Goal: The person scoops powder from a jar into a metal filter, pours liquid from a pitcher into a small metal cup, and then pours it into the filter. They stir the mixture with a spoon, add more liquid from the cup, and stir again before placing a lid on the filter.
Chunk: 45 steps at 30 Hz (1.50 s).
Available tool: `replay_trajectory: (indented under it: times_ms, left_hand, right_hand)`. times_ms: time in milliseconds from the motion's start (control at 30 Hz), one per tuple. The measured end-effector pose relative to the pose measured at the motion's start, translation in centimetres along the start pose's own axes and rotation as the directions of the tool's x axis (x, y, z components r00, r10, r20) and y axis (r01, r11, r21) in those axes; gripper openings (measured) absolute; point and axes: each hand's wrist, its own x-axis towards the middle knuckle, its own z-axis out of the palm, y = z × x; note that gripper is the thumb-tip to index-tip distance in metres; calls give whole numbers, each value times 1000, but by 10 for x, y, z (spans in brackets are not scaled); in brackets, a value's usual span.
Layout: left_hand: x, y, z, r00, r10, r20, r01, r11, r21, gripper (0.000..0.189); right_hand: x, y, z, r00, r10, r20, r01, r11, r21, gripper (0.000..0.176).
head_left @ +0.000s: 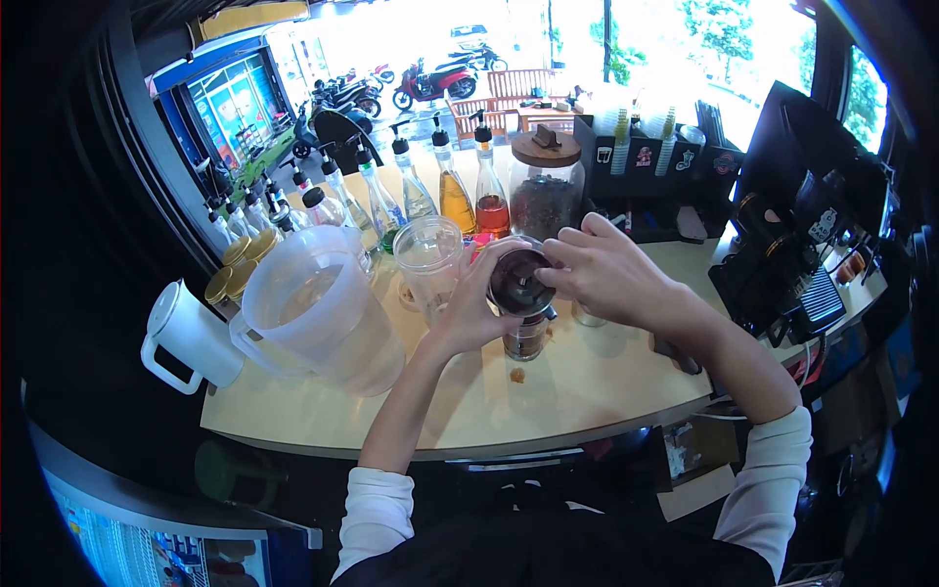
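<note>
My left hand (468, 318) is wrapped round a round, clear-walled vessel with a dark inside (518, 289), gripping it from the left. Closed in a pinch, my right hand (599, 276) has its fingertips at the vessel's right rim, reaching into its mouth; I cannot tell what they hold. Directly below the vessel, a small glass (525, 342) with brown contents stands on the wooden counter (606, 391). A brown spill (517, 375) lies in front of it. Just left of my left hand is a clear plastic jar (427, 256), partly hidden by it.
A large translucent pitcher (328, 328) and a white jug (191, 338) fill the counter's left side. Several pump bottles (455, 201) line the back, beside a wooden-lidded jar (548, 201). A black cup holder (646, 157) and a coffee machine (782, 254) stand right.
</note>
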Motion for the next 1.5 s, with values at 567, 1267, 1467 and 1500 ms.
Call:
replay_trajectory:
  times_ms: [567, 1267, 1467, 1500]
  left_hand:
    - [3, 5, -2, 999, 14, 40, -15, 1000, 17, 87]
    - [4, 6, 12, 994, -13, -106, 20, 998, 64, 80]
    - [5, 2, 20, 989, -41, -143, 43, 999, 12, 79]
    - [5, 2, 20, 989, -48, -142, 51, 999, 15, 79]
  right_hand:
    - [5, 10, -10, 994, -92, -53, 84, 988, -131, 16]
    - [-19, 13, -18, 993, 110, -30, -112, 991, -79, 18]
    - [-14, -2, -34, 920, 348, 181, -391, 856, 339, 14]
    - [-16, -4, -32, 919, 350, 180, -392, 855, 339, 14]
